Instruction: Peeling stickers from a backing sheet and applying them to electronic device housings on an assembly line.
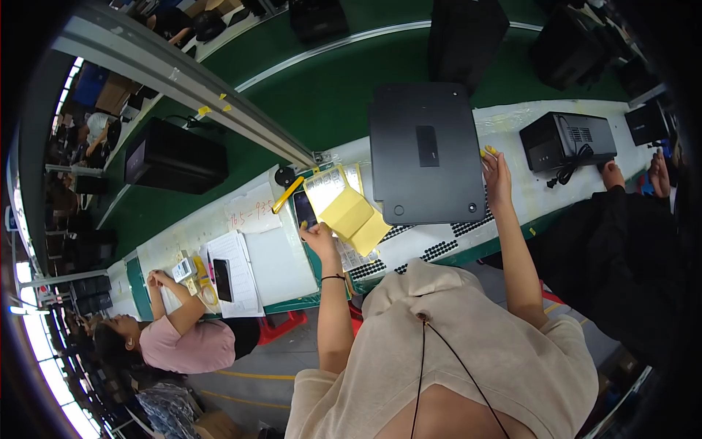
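A dark grey, flat-faced case point(395, 175) with a small recessed panel stands before me on the bench. My right hand point(496, 179) is beside its right edge, fingers stretched and apart, with yellow covers on the fingertips. Left of the case, my left hand point(319, 238) has its fingers curled at the lower end of a dark phone-like device point(303, 205). Whatever those fingers hold is hidden. Next to that hand lies a folded yellow sheet point(349, 214), over a sheet of printed labels point(324, 189).
Rows of small black round pads point(441, 251) lie along the bench's near edge. A yellow-handled cutter point(287, 195) is to the left. Farther left are papers point(243, 260), a phone point(222, 280) and a seated person point(190, 336). Another black case point(567, 143) with a coiled cable stands right, near a co-worker's hands.
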Motion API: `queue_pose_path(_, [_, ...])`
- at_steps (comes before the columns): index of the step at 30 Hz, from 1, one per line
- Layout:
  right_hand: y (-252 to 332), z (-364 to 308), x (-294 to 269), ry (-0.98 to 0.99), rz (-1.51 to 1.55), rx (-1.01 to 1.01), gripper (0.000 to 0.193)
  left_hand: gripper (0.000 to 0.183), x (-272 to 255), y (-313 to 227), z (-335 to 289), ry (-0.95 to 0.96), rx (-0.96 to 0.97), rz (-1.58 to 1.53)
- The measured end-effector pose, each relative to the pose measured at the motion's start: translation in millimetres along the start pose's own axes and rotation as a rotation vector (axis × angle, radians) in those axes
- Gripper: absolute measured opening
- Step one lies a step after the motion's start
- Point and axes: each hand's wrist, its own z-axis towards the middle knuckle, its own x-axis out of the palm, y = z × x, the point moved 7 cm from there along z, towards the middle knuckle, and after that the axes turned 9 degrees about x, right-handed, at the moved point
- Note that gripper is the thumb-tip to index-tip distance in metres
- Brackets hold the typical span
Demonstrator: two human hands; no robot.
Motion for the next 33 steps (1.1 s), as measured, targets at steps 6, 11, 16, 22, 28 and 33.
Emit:
queue_pose_path(6, [76.7,-49.8,44.3,0.041,-0.072,-0.228,0.041,0.035,16.9,-148.1,-38.2,0.129,0.552,-0.107])
queue_pose_path(11, [98.5,-96.0,113.5,0.231,-0.244,-0.35,0.034,0.033,3.2,-165.5,-56.6,0.122,0.705,0.102])
queue_pose_path(16, [85.8,-125.0,135.9,0.087,-0.072,-0.228,0.032,0.056,22.7,-33.3,-13.9,0.265,0.445,0.577])
queue_pose_path(22, [71.5,-168.9,146.3,0.111,-0.269,-0.245,0.041,0.068,49.0,10.7,-0.8,0.188,0.404,0.795])
queue_pose_path(28, [67.2,-172.3,149.8,0.155,-0.253,-0.353,0.045,0.048,59.0,-20.6,6.2,0.176,0.236,0.592])
queue_pose_path(33, [82.5,-181.7,148.3,0.06,-0.47,-0.669,0.047,0.015,45.7,-139.6,-40.7,0.161,0.773,0.305])
